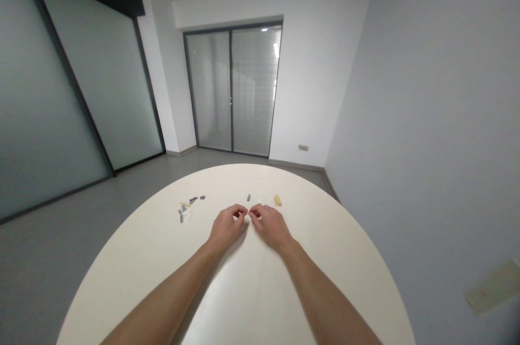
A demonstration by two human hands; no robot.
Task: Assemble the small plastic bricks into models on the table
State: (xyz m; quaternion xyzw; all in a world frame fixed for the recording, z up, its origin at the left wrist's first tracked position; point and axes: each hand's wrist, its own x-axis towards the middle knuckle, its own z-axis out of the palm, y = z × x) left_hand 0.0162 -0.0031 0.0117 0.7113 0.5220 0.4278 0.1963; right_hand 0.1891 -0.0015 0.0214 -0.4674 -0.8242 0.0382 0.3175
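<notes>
Left hand (228, 226) and right hand (272, 224) over a white bench (337, 258), each grip pinching one tiny pale piece (247, 212) between them (too small to identify), gray piece (248, 197) just beyond, yellow piece (278, 200) farther right

Office rm, prob. Frosted glass wall (93, 74) on L, glass drs (209, 90) w/ blinds (254, 109) at back, rd white tbl (345, 231).
</notes>
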